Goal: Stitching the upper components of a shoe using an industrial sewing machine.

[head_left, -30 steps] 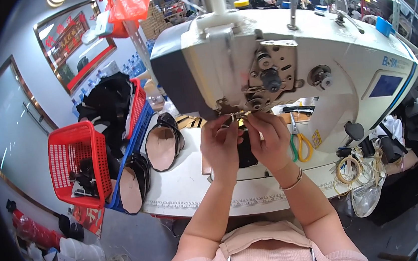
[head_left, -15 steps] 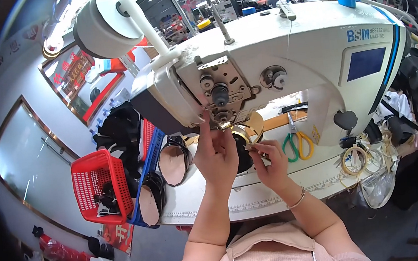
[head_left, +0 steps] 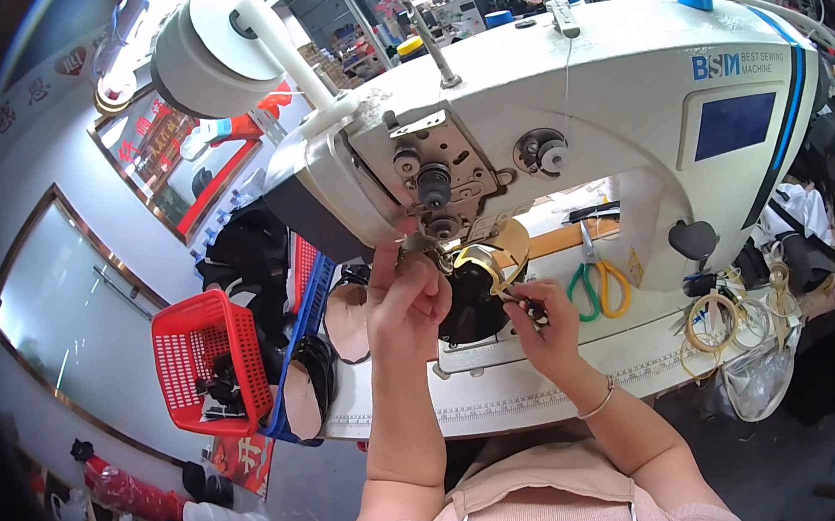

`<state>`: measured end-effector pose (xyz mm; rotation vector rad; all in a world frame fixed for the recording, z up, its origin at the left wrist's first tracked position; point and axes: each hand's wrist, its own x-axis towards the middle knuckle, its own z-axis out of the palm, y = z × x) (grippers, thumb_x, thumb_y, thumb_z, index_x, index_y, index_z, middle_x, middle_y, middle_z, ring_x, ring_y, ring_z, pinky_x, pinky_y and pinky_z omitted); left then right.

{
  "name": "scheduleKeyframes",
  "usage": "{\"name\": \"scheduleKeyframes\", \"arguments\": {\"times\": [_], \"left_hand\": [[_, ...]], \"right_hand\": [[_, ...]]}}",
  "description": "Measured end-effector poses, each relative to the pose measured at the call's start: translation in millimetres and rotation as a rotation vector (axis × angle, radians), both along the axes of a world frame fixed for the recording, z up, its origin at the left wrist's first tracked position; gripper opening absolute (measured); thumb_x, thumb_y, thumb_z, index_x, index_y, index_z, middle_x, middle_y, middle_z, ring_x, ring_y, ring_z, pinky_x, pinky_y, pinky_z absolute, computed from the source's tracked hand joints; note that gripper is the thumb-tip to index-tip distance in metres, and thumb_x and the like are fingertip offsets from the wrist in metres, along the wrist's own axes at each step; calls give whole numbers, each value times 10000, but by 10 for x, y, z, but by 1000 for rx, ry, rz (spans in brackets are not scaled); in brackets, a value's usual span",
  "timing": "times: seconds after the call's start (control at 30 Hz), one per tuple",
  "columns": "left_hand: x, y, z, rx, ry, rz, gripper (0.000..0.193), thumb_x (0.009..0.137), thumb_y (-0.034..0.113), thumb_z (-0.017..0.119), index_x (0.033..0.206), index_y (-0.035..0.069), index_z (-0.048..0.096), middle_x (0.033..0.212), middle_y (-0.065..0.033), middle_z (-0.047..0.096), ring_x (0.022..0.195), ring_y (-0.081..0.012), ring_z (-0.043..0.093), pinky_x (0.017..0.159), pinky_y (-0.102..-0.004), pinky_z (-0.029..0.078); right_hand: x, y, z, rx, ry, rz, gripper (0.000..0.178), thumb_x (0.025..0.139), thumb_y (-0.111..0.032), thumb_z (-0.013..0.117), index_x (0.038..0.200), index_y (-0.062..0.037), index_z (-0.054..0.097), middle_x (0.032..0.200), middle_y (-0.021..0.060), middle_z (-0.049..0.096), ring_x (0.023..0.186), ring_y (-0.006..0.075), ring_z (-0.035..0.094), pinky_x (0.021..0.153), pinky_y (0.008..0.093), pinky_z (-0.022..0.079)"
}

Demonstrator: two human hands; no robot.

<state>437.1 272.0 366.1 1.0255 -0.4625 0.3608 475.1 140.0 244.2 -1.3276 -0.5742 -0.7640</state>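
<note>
My left hand point(head_left: 403, 297) is raised under the head of the white sewing machine point(head_left: 610, 71), its index finger up at the metal parts by the needle. The other fingers curl in, and whatever they may pinch is hidden. Right of it, a black shoe piece point(head_left: 471, 311) with a gold-yellow edge strip point(head_left: 486, 257) sits under the needle area. My right hand point(head_left: 547, 323) is closed at this piece's right edge, around a small dark object point(head_left: 536, 311) with metallic glints; its kind is unclear.
Scissors point(head_left: 598, 283) with green and yellow handles lie on the machine bed, right of my right hand. At left stand black shoes with pale insoles point(head_left: 347, 322) and a red basket point(head_left: 209, 366) holding black pieces. Tape rolls point(head_left: 710, 323) hang at the right.
My left hand has shifted slightly left and its fingers have curled more. My right hand has turned, and the small dark object now shows in it. More of the black piece is visible.
</note>
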Motion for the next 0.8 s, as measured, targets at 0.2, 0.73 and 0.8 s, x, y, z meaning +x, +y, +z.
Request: {"name": "scheduleKeyframes", "arguments": {"times": [0.2, 0.73, 0.8], "left_hand": [[-28, 127, -9, -24, -57, -133, 409, 856, 44, 505, 1263, 42, 469, 674, -17, 469, 482, -98, 356, 404, -214, 335], [-162, 349, -281, 242, 94, 485, 204, 827, 18, 582, 1028, -14, 568, 679, -25, 556, 513, -94, 522, 446, -202, 396], [-178, 402, -325, 205, 124, 477, 211, 825, 22, 580, 1032, -20, 565, 680, -29, 553, 512, -97, 518, 444, -201, 389]], "right_hand": [[35, 175, 497, 3, -24, 88, 311, 746, -52, 705, 1031, -20, 585, 818, 87, 570, 629, 155, 549, 552, 252, 448], [218, 860, 828, 334, -125, -169, 183, 720, -22, 734, 759, -27, 556, 630, 67, 610, 471, 114, 548, 447, 230, 418], [231, 874, 811, 336, -150, -137, 170, 727, -23, 726, 770, -32, 562, 623, 63, 605, 473, 119, 557, 446, 230, 414]]}}
